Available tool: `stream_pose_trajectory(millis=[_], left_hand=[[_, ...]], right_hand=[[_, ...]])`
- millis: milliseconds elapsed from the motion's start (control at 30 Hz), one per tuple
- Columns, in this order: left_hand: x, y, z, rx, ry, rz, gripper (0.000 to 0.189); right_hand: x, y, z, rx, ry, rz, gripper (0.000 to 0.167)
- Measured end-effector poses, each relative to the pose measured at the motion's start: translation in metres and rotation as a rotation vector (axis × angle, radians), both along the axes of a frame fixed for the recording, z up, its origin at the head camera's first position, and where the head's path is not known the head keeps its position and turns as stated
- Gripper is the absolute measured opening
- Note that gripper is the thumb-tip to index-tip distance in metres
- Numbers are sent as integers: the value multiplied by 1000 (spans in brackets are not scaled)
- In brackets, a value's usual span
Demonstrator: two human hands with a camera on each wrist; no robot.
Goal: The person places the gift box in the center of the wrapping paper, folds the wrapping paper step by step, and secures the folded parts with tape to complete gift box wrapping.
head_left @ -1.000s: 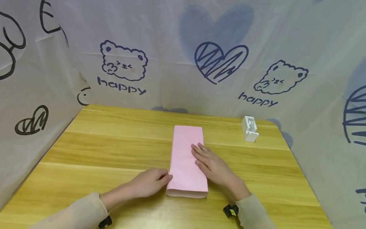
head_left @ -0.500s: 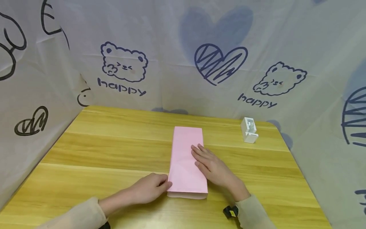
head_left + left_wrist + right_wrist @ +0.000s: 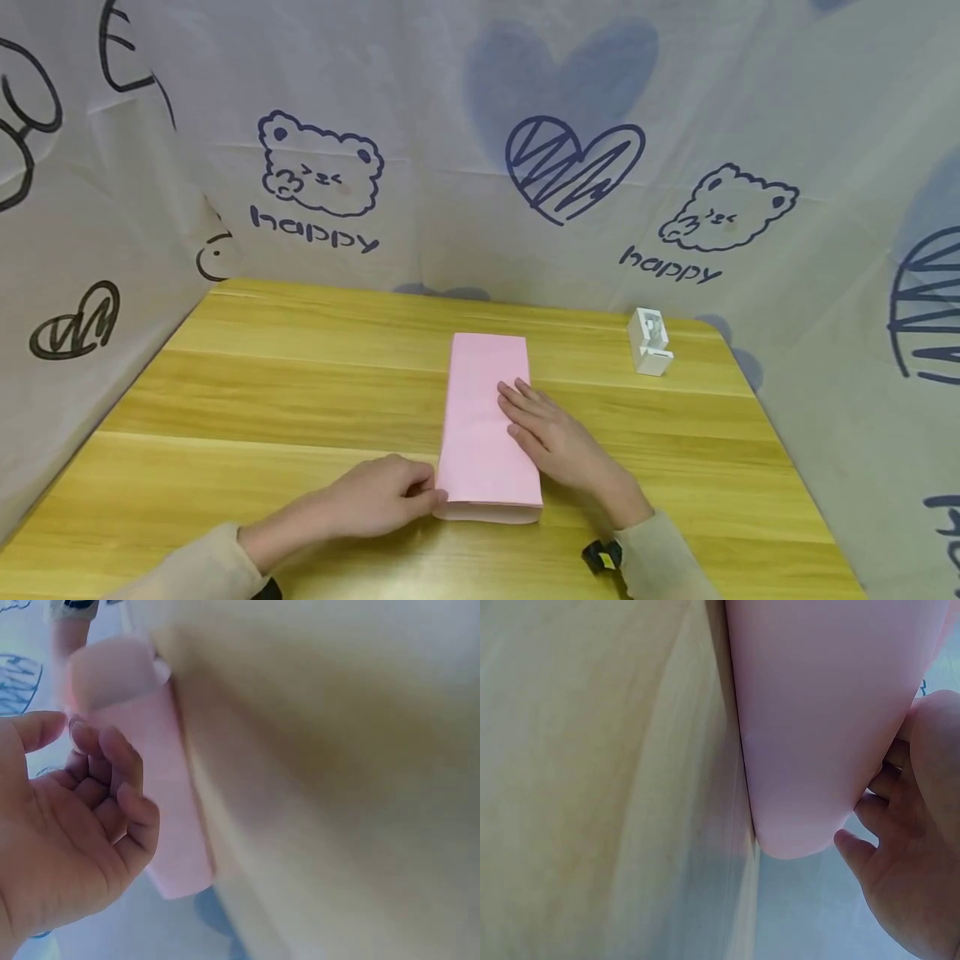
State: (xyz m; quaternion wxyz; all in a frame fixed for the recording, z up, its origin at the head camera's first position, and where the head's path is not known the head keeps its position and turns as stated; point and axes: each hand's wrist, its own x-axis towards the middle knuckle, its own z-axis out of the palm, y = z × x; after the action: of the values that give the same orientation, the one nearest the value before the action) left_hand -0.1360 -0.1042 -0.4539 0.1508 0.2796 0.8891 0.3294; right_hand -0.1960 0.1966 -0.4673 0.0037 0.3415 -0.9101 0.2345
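A long piece of pink paper (image 3: pixel 480 450), folded over into a flattened sleeve, lies on the table with its near end gaping a little. At its near left corner my left hand (image 3: pixel 378 500) pinches the edge between thumb and curled forefinger; the other fingers curl in, as the left wrist view shows. My right hand (image 3: pixel 558 442) rests on the right side of the paper, fingers spread out over the top. From the right wrist, the paper's rounded right side (image 3: pixel 825 735) bulges above the tabletop, with the right hand (image 3: pixel 915 840) over it.
A small white tape dispenser (image 3: pixel 649 343) stands at the back right of the wooden table (image 3: pixel 285 400). Cloth sheets (image 3: pixel 450 200) with bear and heart drawings hang behind the table and at both sides.
My left hand has slid down the paper's left edge toward its near corner. The near end's upper layer sits slightly lower. My right hand has stayed in place on the paper.
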Motion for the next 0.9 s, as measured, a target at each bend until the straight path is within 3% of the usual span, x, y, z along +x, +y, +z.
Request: stream_pose_trajectory(millis=[100,233,333,400,533,700,900], left_hand=[[-10,2,8,-28,187,1,32],[-35,12,12,-72,496,9,13],[-55,21,11,-147,620,11,28],[-65,26,10,-214,613,3,49],[-79,34,6,-342,517,-41,77],[-86,42,3,-380,431,-102,81],[-89,45,-1,-381,398,-152,77]], right_hand=[[0,0,-1,0,7,0,49],[0,1,-2,4,-4,-16,50],[0,1,-2,4,-10,-24,50],[-1,0,-3,1,-4,-17,50],[-2,-1,-3,2,1,-5,49],[-1,-1,-3,8,-17,-16,50],[-1,0,-2,-24,-24,-6,50]])
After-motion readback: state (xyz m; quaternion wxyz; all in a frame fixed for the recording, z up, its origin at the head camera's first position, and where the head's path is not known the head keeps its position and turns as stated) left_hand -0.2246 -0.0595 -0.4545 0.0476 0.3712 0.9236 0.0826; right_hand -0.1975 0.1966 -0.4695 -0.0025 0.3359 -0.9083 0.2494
